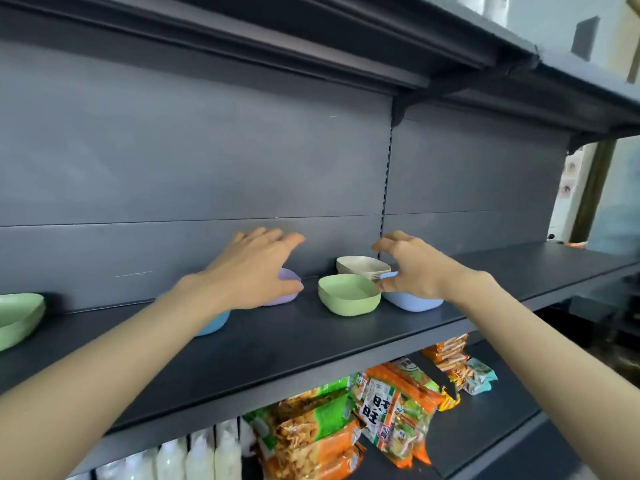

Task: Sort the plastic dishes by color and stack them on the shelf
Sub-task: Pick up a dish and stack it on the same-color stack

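Observation:
Several small plastic dishes stand on the dark shelf (311, 341). My left hand (256, 268) hovers with spread fingers over a purple dish (289, 289), hiding most of it; a blue dish (213, 323) shows under my left wrist. A green dish (348, 294) sits in the middle. Behind it is a stack of cream dishes (362, 266). My right hand (412, 265) reaches over a second blue dish (412, 303), fingers curved and apart, thumb at its near rim; no firm grip shows. A larger green dish (17, 317) sits at the far left.
The grey back panel (207, 168) rises right behind the dishes, with another shelf (311, 46) overhead. Below, snack packets (346, 427) and white bags (194, 459) fill the lower shelf. The dark shelf runs on to the right.

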